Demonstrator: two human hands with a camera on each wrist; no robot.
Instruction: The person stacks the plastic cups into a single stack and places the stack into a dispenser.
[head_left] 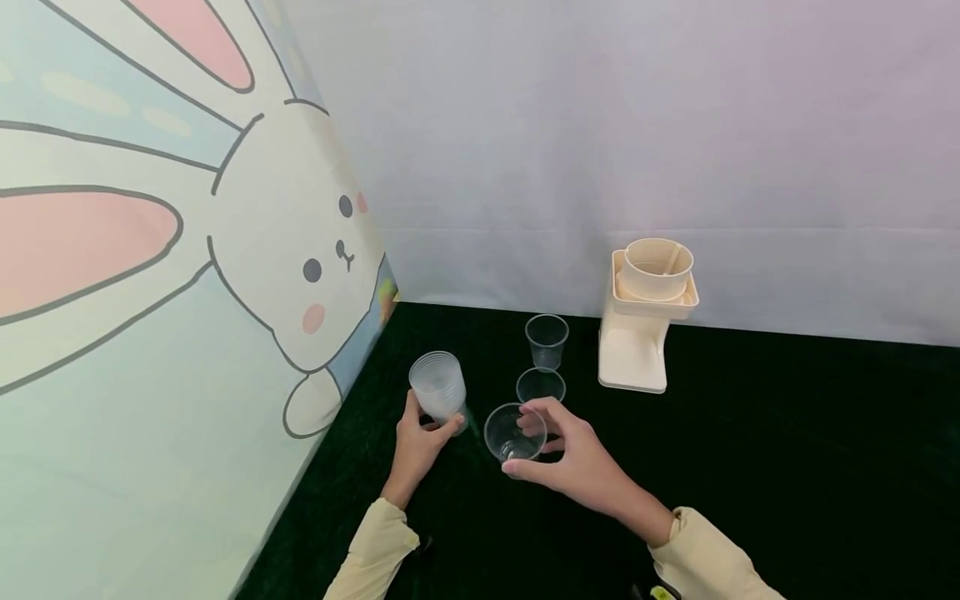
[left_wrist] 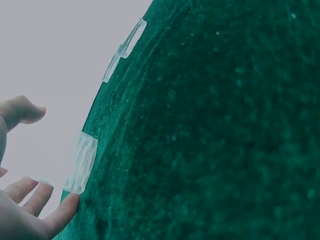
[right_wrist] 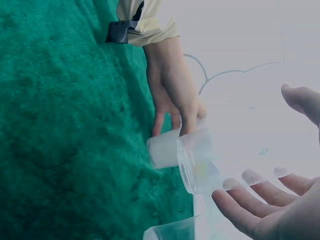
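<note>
My left hand [head_left: 429, 427] grips a stack of frosted clear plastic cups [head_left: 438, 385] near its base, upright on the dark green cloth [head_left: 750, 467]. The right wrist view shows those fingers [right_wrist: 175, 117] curled on the stack [right_wrist: 162, 150]. My right hand [head_left: 523, 446] holds a single clear cup [head_left: 513, 433], tilted with its mouth up, between the thumb below and the fingertips behind the rim. That cup [right_wrist: 200, 167] sits just beside the stack, by my right fingers [right_wrist: 250, 200]. Two more clear cups [head_left: 540, 385] [head_left: 547, 340] stand in a row behind it.
A cream plastic machine [head_left: 637, 333] with a round tub on top stands at the back, right of the cups. A rabbit-print panel [head_left: 187, 292] walls the left side and a pale backdrop [head_left: 600, 167] the rear. Green cloth stretches to the right.
</note>
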